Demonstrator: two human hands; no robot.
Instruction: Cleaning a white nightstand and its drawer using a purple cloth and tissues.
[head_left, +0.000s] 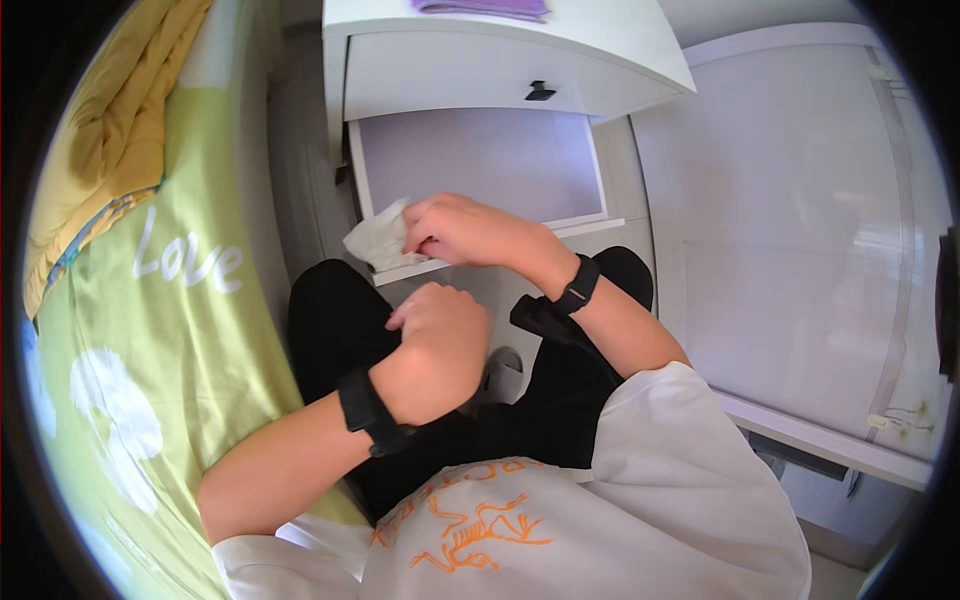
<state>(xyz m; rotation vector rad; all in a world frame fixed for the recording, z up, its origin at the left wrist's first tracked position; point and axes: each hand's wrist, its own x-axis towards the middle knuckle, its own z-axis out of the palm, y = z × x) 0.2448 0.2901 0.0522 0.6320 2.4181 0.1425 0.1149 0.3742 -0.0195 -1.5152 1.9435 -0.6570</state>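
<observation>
My right hand (461, 229) pinches a crumpled white cloth or tissue (379, 238) at the front left corner of a pulled-out white drawer (480, 161). The cloth covers part of the drawer's front edge. Lower down, above my left thigh, my left hand (439, 349) is curled with its back towards me. Nothing shows in its fingers, though the palm side is hidden. Both wrists wear black straps.
The white nightstand (510, 67) has a closed upper drawer with a black knob (540, 91) and a purple cloth (480, 7) on top. A bed with a green sheet (202, 330) and yellow quilt (124, 112) flanks the left. At right stands a glossy white panel (772, 247). A grey slipper (505, 373) shows between my legs.
</observation>
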